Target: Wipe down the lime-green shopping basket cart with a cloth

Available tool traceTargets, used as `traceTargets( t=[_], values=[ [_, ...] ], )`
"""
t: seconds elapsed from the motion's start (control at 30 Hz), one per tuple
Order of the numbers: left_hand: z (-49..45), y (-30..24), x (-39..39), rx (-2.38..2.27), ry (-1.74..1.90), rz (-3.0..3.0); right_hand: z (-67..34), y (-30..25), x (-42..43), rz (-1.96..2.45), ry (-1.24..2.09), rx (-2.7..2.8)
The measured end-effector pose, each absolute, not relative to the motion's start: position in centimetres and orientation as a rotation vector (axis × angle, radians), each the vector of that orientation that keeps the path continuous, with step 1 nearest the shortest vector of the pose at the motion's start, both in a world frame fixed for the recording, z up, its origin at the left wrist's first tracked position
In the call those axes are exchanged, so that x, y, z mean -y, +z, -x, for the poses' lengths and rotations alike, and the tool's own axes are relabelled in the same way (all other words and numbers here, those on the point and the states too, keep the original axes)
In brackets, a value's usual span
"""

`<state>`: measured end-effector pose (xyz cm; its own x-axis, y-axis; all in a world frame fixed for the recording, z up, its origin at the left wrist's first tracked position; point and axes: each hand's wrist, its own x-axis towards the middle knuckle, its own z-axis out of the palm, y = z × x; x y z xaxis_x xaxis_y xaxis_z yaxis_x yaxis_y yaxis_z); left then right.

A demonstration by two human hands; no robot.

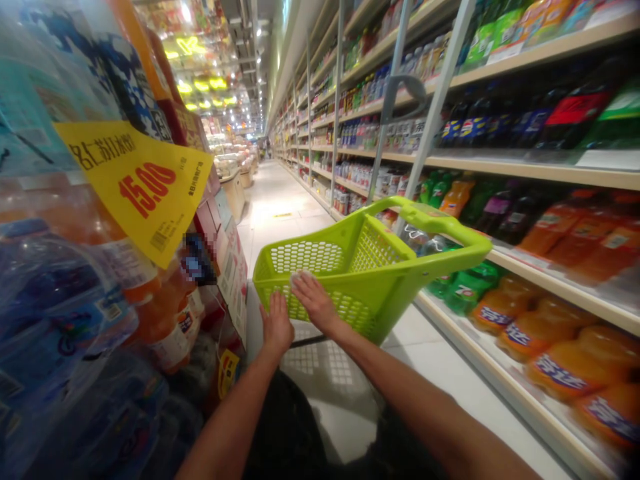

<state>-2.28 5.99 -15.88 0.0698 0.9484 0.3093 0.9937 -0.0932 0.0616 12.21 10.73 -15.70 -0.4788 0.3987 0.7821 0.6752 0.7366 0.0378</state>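
A lime-green shopping cart (390, 280) with perforated sides stands crosswise in the aisle ahead of me, its push handle to the right. My left hand (278, 324) is open, its fingers stretched flat against the near side by the left corner. Just right of it, my right hand (316, 301) reaches to the same side panel. A small crumpled white piece, looking like a tissue (299, 277), shows under my right fingertips, partly covered by them. Through the perforations and over the rim, no goods are visible inside the cart.
Shelves of soda bottles (555, 373) run along the right. Close on the left rise stacked bottle packs (60, 320) with a yellow price sign (145, 187) sticking out. The tiled floor (280, 200) leads down the aisle between them.
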Motion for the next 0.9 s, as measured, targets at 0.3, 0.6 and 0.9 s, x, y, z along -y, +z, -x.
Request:
traceTargets(
  t=[0.3,0.6,0.9],
  values=[
    [0.1,-16.3,-5.4,1.898,-0.317,2.261,-15.4,-21.5,-9.7,0.887,-0.406,2.320],
    [-1.8,-14.7,-5.8,1.875,-0.292,2.272,-16.6,-15.6,-10.1,0.886,-0.468,2.135],
    [-3.7,-15.7,-5.0,1.725,-0.279,2.388,-19.4,-20.5,-8.3,0.946,-0.497,2.282]
  ],
)
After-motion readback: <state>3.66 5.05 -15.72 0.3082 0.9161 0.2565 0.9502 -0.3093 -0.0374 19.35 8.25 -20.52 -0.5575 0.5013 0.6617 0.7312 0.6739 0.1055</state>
